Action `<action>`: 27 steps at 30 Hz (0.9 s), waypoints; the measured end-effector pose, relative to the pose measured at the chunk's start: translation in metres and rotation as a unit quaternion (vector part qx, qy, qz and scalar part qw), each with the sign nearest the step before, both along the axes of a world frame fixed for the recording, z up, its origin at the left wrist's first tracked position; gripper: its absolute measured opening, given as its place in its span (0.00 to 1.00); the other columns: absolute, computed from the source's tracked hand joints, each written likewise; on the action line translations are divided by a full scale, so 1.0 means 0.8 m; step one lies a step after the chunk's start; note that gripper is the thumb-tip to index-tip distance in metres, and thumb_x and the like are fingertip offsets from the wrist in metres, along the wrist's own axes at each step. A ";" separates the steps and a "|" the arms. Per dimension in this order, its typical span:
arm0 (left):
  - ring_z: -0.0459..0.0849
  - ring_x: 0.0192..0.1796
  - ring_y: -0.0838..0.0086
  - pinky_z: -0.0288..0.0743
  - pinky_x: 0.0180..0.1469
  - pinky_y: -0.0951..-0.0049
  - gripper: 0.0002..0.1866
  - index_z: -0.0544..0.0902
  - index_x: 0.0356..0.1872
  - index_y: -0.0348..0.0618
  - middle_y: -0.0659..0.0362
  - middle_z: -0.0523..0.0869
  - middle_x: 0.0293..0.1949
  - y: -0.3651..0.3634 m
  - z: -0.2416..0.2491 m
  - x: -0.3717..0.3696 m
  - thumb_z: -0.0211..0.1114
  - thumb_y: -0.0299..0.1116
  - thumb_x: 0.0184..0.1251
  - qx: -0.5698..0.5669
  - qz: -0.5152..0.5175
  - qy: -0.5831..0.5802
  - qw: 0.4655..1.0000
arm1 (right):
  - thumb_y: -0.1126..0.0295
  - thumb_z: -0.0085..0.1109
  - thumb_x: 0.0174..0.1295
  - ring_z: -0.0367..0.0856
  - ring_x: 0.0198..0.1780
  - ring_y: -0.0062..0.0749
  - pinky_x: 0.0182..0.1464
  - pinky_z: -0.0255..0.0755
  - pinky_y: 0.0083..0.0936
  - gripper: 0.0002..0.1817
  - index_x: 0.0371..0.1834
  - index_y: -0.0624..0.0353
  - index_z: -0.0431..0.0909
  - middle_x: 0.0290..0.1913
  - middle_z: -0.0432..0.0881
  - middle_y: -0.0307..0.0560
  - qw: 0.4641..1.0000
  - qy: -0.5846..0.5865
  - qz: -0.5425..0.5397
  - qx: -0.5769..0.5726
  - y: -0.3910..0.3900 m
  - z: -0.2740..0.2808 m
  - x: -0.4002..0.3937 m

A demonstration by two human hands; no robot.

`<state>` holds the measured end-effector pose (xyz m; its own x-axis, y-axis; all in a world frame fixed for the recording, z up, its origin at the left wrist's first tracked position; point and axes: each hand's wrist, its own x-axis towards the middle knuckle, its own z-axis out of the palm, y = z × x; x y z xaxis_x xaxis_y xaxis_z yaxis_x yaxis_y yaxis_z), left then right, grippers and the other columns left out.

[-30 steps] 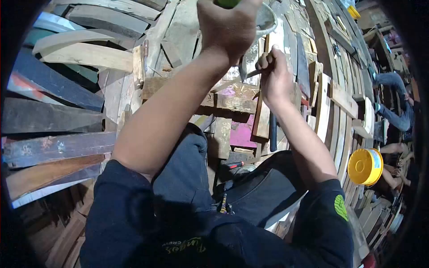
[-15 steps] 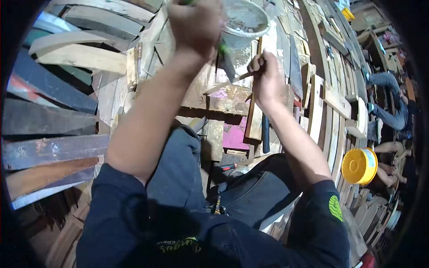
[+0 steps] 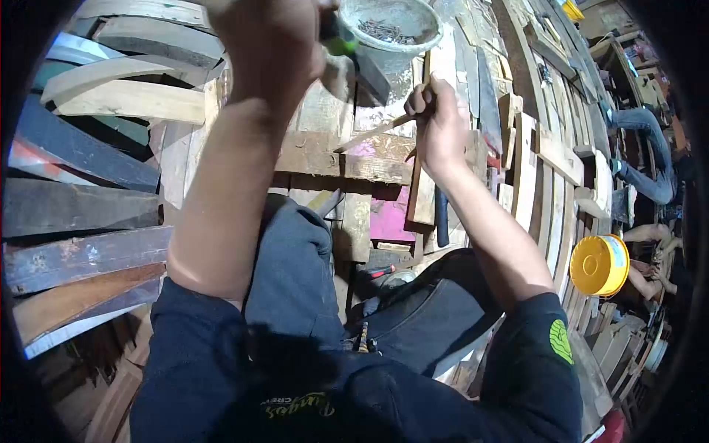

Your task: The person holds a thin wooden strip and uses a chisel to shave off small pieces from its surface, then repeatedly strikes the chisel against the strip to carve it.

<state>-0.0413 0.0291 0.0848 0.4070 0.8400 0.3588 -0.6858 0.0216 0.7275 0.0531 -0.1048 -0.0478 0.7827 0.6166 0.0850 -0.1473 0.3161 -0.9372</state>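
Observation:
Raised at the top, my left hand (image 3: pixel 277 48) is blurred, its fingers wrapped round a green-handled tool (image 3: pixel 341 46). The tool's flat dark metal part (image 3: pixel 371 77) points down toward the right. My right hand (image 3: pixel 442 129) pinches a thin, pointed wood strip (image 3: pixel 377 133), whose tip lies over the edge of a rough wooden board (image 3: pixel 362 166). The metal part is above the strip and apart from it. Just beyond stands a round bucket (image 3: pixel 427 49) with dark nail-like pieces (image 3: pixel 384 32) inside.
Curved wooden pieces (image 3: pixel 140 96) line the left side. A dark handle (image 3: pixel 442 218) and a red-handled tool (image 3: pixel 382 271) lie near my legs. Pallets and a yellow bucket (image 3: pixel 594 266) are at right, with another person's legs (image 3: pixel 642 155) beyond.
My left hand and the green-handled tool have moved left and a little toward me, showing more of the bucket. My right hand with the strip has hardly moved.

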 end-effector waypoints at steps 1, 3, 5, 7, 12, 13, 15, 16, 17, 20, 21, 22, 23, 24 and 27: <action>0.66 0.16 0.81 0.62 0.21 0.79 0.14 0.67 0.17 0.50 0.68 0.66 0.13 0.015 -0.019 0.004 0.56 0.30 0.63 -0.031 -0.056 -0.006 0.998 | 0.61 0.47 0.69 0.63 0.26 0.27 0.35 0.60 0.25 0.17 0.23 0.54 0.62 0.20 0.65 0.39 1.000 0.001 0.010 0.002 0.002 0.000 0.000; 0.71 0.21 0.81 0.65 0.25 0.76 0.10 0.72 0.19 0.45 0.67 0.73 0.18 -0.020 -0.053 0.033 0.61 0.27 0.59 0.041 0.081 0.127 0.988 | 0.60 0.48 0.69 0.63 0.26 0.26 0.35 0.60 0.25 0.17 0.23 0.54 0.62 0.20 0.64 0.38 0.995 -0.060 -0.072 -0.034 0.005 -0.011 -0.007; 0.71 0.21 0.80 0.64 0.25 0.76 0.10 0.73 0.20 0.44 0.67 0.73 0.19 -0.018 -0.048 0.037 0.63 0.28 0.58 0.110 0.099 0.151 0.977 | 0.60 0.48 0.69 0.62 0.26 0.27 0.34 0.59 0.26 0.17 0.23 0.54 0.62 0.20 0.64 0.39 1.000 0.027 -0.011 0.007 0.005 0.007 -0.003; 0.71 0.19 0.80 0.62 0.22 0.77 0.09 0.73 0.20 0.45 0.66 0.73 0.17 -0.007 -0.051 0.033 0.62 0.28 0.58 -0.026 0.062 0.126 0.990 | 0.60 0.49 0.69 0.62 0.26 0.28 0.34 0.59 0.26 0.17 0.23 0.54 0.62 0.20 0.64 0.40 1.000 0.013 0.004 0.007 0.005 0.012 -0.002; 0.64 0.15 0.83 0.60 0.19 0.80 0.15 0.66 0.17 0.52 0.70 0.65 0.14 0.002 0.000 0.002 0.57 0.30 0.63 -0.006 0.031 0.005 0.999 | 0.59 0.46 0.70 0.60 0.26 0.26 0.35 0.58 0.24 0.19 0.22 0.54 0.60 0.21 0.62 0.38 1.000 0.000 0.003 -0.003 0.003 0.001 -0.008; 0.65 0.17 0.84 0.60 0.20 0.80 0.14 0.67 0.18 0.51 0.70 0.66 0.15 0.014 -0.023 0.010 0.57 0.30 0.63 -0.011 0.012 0.027 0.999 | 0.59 0.46 0.70 0.60 0.26 0.26 0.35 0.58 0.24 0.19 0.22 0.54 0.60 0.21 0.62 0.38 1.000 0.001 0.007 -0.002 0.003 0.002 -0.014; 0.71 0.22 0.81 0.62 0.24 0.76 0.09 0.72 0.21 0.46 0.67 0.74 0.21 0.000 -0.071 0.038 0.61 0.29 0.60 0.097 0.008 0.112 0.989 | 0.59 0.47 0.69 0.59 0.26 0.25 0.36 0.58 0.24 0.19 0.21 0.53 0.60 0.21 0.60 0.37 0.997 0.012 -0.075 -0.021 0.007 0.008 -0.024; 0.72 0.24 0.79 0.65 0.26 0.74 0.09 0.73 0.21 0.46 0.68 0.74 0.21 -0.011 -0.060 0.040 0.62 0.28 0.58 0.103 0.072 0.158 0.979 | 0.59 0.48 0.69 0.60 0.25 0.25 0.35 0.59 0.24 0.19 0.21 0.53 0.60 0.20 0.61 0.38 1.000 0.001 -0.004 -0.005 0.003 0.010 -0.015; 0.73 0.25 0.78 0.68 0.29 0.73 0.10 0.73 0.21 0.45 0.67 0.74 0.21 -0.017 -0.051 0.037 0.63 0.29 0.59 0.098 0.071 0.192 0.974 | 0.60 0.49 0.69 0.60 0.25 0.26 0.35 0.59 0.25 0.18 0.21 0.53 0.60 0.20 0.62 0.39 1.000 0.006 -0.003 0.001 0.003 0.009 -0.008; 0.71 0.19 0.80 0.65 0.24 0.78 0.10 0.72 0.22 0.46 0.65 0.73 0.18 0.001 -0.040 0.014 0.62 0.30 0.60 -0.024 -0.028 0.130 0.991 | 0.60 0.49 0.69 0.61 0.26 0.27 0.35 0.59 0.25 0.18 0.22 0.54 0.61 0.20 0.63 0.40 1.000 -0.014 -0.007 -0.007 0.004 0.003 -0.002; 0.66 0.16 0.82 0.61 0.21 0.79 0.11 0.69 0.22 0.48 0.68 0.69 0.15 0.008 -0.028 0.001 0.60 0.32 0.61 -0.038 -0.039 0.052 0.997 | 0.60 0.48 0.69 0.62 0.25 0.27 0.35 0.60 0.26 0.18 0.23 0.54 0.61 0.20 0.64 0.40 1.000 -0.007 -0.005 -0.011 0.000 -0.003 0.001; 0.65 0.16 0.82 0.61 0.20 0.79 0.12 0.68 0.21 0.48 0.69 0.67 0.15 -0.002 -0.002 -0.006 0.59 0.33 0.62 -0.022 -0.007 0.021 1.000 | 0.60 0.48 0.69 0.61 0.25 0.27 0.34 0.60 0.26 0.17 0.23 0.54 0.61 0.20 0.64 0.40 1.000 0.002 -0.012 -0.012 -0.004 -0.001 -0.001; 0.64 0.16 0.82 0.61 0.20 0.78 0.13 0.67 0.20 0.49 0.69 0.64 0.14 -0.008 0.016 -0.012 0.59 0.34 0.63 -0.005 0.030 -0.012 0.999 | 0.60 0.48 0.69 0.61 0.26 0.27 0.34 0.60 0.25 0.17 0.23 0.54 0.61 0.20 0.63 0.40 1.000 0.010 -0.015 -0.011 -0.002 0.003 -0.005; 0.64 0.16 0.82 0.61 0.21 0.78 0.14 0.66 0.19 0.49 0.70 0.65 0.15 -0.001 0.001 -0.003 0.59 0.33 0.62 -0.014 0.032 0.009 0.999 | 0.58 0.50 0.68 0.60 0.23 0.19 0.28 0.54 0.22 0.21 0.17 0.54 0.65 0.18 0.63 0.32 0.999 0.010 -0.041 0.012 0.004 -0.001 -0.008; 0.68 0.20 0.82 0.61 0.22 0.77 0.12 0.70 0.18 0.48 0.68 0.70 0.18 -0.014 -0.040 0.021 0.61 0.31 0.59 0.047 -0.009 0.105 0.993 | 0.59 0.49 0.68 0.58 0.25 0.26 0.34 0.57 0.24 0.18 0.22 0.53 0.60 0.20 0.59 0.37 0.998 0.035 -0.059 0.010 0.005 -0.004 -0.008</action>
<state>-0.0245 0.0178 0.0530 0.4951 0.7988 0.3417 -0.5191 -0.0434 0.8536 0.0465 -0.1012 -0.0509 0.8541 0.5187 0.0386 -0.1733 0.3538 -0.9191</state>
